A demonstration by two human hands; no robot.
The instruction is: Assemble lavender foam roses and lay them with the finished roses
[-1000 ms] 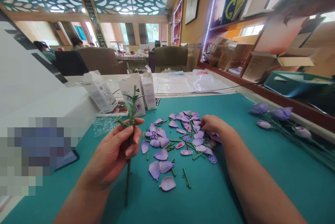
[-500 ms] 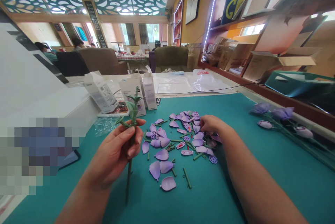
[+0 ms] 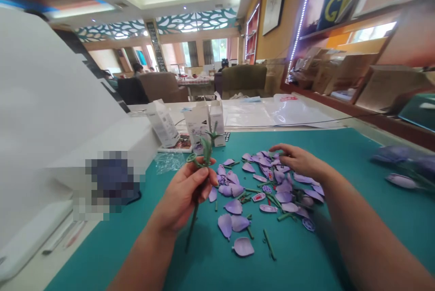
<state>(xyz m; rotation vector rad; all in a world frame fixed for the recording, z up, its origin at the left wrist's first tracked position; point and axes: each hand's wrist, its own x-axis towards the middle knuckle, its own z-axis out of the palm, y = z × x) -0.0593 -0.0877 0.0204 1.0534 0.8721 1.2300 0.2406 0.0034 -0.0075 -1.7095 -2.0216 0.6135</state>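
My left hand is closed round a green plastic flower stem with leaves at the top. The stem stands nearly upright, and its lower end hangs down below my fingers. My right hand is over the far right part of a pile of purple plastic petals, fingers stretched out and slightly apart. No piece can be seen in it. Among the petals lie short green stem pieces, purple wheel-shaped pieces and small pale pieces with red inside.
The work lies on a green mat. White boxes and a crinkled clear bag stand beyond my left hand. Purple flowers lie at the right edge. A pixelated patch covers something at left. Shelves with cartons are at the back right.
The view has turned left, so everything sits further right. My right hand has shifted toward the far side of the petal pile, and its fingers have stretched out. My left hand still holds the stem.
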